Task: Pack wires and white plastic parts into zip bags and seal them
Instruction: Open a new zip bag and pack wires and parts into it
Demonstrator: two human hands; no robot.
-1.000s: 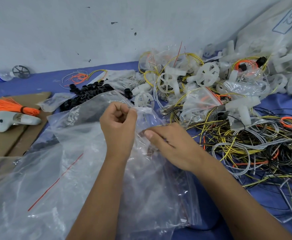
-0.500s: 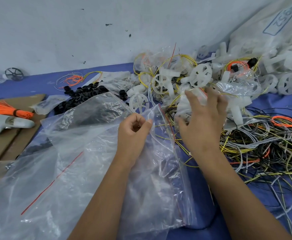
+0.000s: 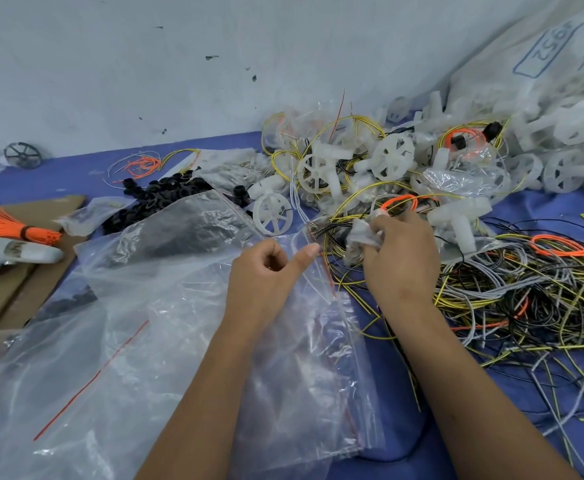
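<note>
The zip bag (image 3: pixel 186 306) is pinched at its mouth by the left hand (image 3: pixel 266 271), presumably to keep it open. A clump of wires (image 3: pixel 339 233) and crumpled plastic is gripped by the curled right hand (image 3: pixel 401 258), just beyond the left thumb, ready for loading.

A clear zip bag with a red seal strip (image 3: pixel 304 341) lies flat and open-mouthed on the blue table, beside a tangled heap of yellow, black, grey and orange wires (image 3: pixel 526 299); white plastic wheel-shaped parts (image 3: pixel 272 213) pile up behind, near the wall.
</note>
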